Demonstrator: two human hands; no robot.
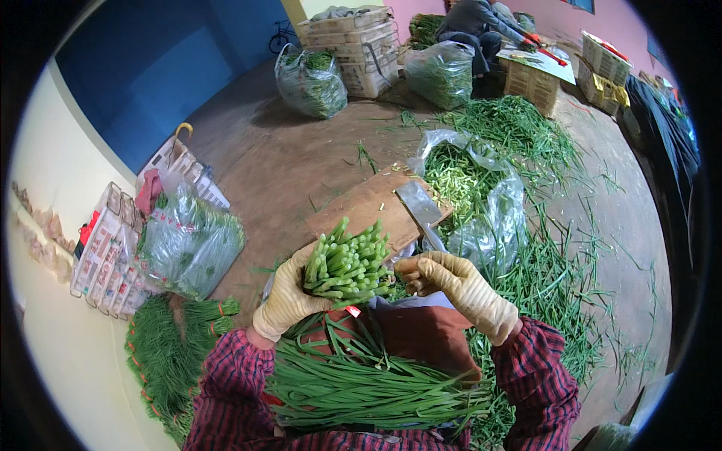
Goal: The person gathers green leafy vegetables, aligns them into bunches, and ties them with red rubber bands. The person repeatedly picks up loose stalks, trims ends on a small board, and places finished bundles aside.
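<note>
My left hand (290,293), in a cream rubber glove, grips a thick bunch of green chive-like stalks (350,262), pale cut ends facing up. A small red-and-white tag (352,310) shows beneath the bunch. Close to its right side is my right hand (457,287), also gloved, fingers curled; whether something thin is pinched between them I cannot tell. Beyond both hands, a cleaver (418,202) lies on a wooden board (361,203), its handle towards me. Long flat green leaves (372,389) lie across my lap, in front of a reddish-brown cloth (420,332).
A clear plastic bag (502,217) holds short stem trimmings (459,186). Loose leaves (564,315) litter the floor at right. Banded bunches (163,349) and a filled bag (192,242) stand at left, beside white crates (110,253). Another person (474,25) sits by a low table (536,59).
</note>
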